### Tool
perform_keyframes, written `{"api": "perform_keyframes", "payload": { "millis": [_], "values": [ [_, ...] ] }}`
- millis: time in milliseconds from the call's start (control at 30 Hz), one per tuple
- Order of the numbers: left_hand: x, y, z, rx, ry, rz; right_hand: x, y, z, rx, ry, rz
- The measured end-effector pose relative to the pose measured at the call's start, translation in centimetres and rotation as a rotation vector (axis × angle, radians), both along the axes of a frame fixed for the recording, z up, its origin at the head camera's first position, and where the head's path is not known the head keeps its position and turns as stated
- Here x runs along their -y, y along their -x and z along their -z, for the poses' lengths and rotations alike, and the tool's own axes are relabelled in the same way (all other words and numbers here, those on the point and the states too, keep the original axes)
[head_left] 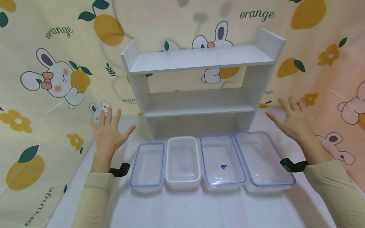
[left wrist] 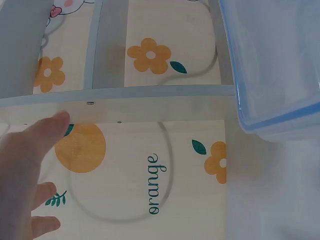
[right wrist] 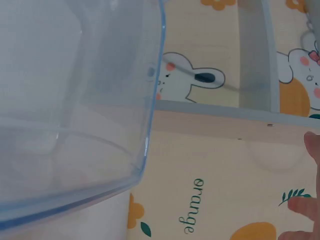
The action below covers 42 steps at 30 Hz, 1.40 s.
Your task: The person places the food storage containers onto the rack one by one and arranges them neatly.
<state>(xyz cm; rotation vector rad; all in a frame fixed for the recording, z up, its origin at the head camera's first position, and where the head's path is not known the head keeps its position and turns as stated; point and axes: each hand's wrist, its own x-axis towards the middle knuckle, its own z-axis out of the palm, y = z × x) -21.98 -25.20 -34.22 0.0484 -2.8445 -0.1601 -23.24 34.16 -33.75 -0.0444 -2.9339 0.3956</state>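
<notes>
My left hand (head_left: 109, 134) hovers with fingers spread to the left of the containers, holding nothing. On the far right, my right hand (head_left: 293, 122) is raised too, fingers apart and nothing in it. Between them several clear lidded plastic containers stand in a row on the table: a small blue-rimmed container (head_left: 147, 164), a white-rimmed container (head_left: 183, 161), a blue-rimmed container (head_left: 220, 152) with a small blue mark on its lid, and a larger blue-rimmed container (head_left: 263, 158) nearest the right hand. Neither hand touches a container.
Behind the row stands a white shelf unit (head_left: 199, 101) with raised side panels. A patterned cloth (head_left: 108, 79) with oranges and rabbits hangs around the back and sides. The white table surface (head_left: 182, 210) extends in front of the containers.
</notes>
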Motion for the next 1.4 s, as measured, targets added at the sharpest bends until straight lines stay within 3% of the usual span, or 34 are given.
{"api": "perform_keyframes", "payload": {
  "millis": [200, 367, 600, 667, 833, 933, 1167, 1400],
  "values": [
    [-0.3, -0.4, -0.2, -0.003, -0.004, -0.007, 0.5, -0.3, -0.7, -0.139, 0.047, 0.015],
    [-0.7, -0.9, -0.4, -0.078, -0.033, 0.033, 1.3, -0.4, -2.1, -0.28, 0.161, 0.059],
    [-1.1, -1.9, -0.3, -0.215, -0.222, 0.158, 1.4, -0.3, -3.9, -0.407, 0.291, 0.024],
    [-1.2, -2.1, -0.2, -0.192, -0.306, 0.196, 1.5, -0.1, -4.4, -0.457, 0.333, 0.021],
    [-1.4, -2.8, -0.1, -0.033, -0.541, 0.29, 2.6, 0.3, -5.6, -0.583, 0.445, -0.004],
    [-1.4, -3.1, 0.3, 0.013, -0.634, 0.335, 3.1, 0.6, -6.4, -0.674, 0.477, -0.071],
    [-1.4, -3.5, 1.3, 0.068, -0.702, 0.355, 4.0, 1.8, -7.8, -0.846, 0.546, -0.193],
    [-0.8, -4.1, 2.9, 0.161, -0.763, 0.323, 5.4, 3.0, -9.2, -0.892, 0.697, -0.24]
  ]
}}
